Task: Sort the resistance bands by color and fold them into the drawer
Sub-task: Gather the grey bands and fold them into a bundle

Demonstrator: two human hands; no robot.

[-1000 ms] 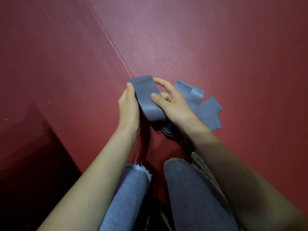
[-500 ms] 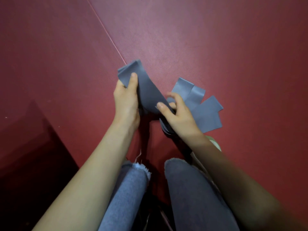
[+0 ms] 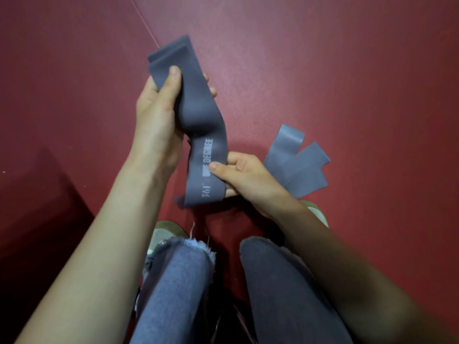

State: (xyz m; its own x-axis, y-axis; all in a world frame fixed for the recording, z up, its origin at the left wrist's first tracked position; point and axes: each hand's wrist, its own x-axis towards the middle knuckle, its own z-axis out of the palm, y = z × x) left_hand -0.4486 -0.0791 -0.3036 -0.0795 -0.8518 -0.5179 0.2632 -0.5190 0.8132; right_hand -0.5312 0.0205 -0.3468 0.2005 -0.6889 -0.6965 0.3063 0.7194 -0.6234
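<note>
A long grey band (image 3: 203,112) runs from the upper middle of the frame down to the centre, held off the floor between both hands. The left hand (image 3: 156,112) grips its upper end, thumb pressed flat on the near face and fingertips curling round the far edge, so that the doubled top of the band sticks up above the thumb. Below that grip the band bulges and sags in a soft curve. The right hand (image 3: 248,180), just right of centre, pinches the lower part of the same band between thumb and curled fingers, the thumb lying across the white lettering printed along the strip. The band's bottom end hangs just below this hand, its corner blurred. To the right of the right hand, a pile of grey bands (image 3: 298,167) lies flat on the red mat (image 3: 347,70), its ends fanning out toward the upper right and overlapping one another. A thin seam (image 3: 146,23) crosses the mat diagonally in the upper left. At the bottom of the frame are the person's knees in blue jeans (image 3: 178,281), frayed at one knee, with a shoe (image 3: 164,228) showing beside the left forearm and a second shoe (image 3: 316,212) partly hidden behind the right wrist. A darker red block (image 3: 37,199) fills the lower left.
</note>
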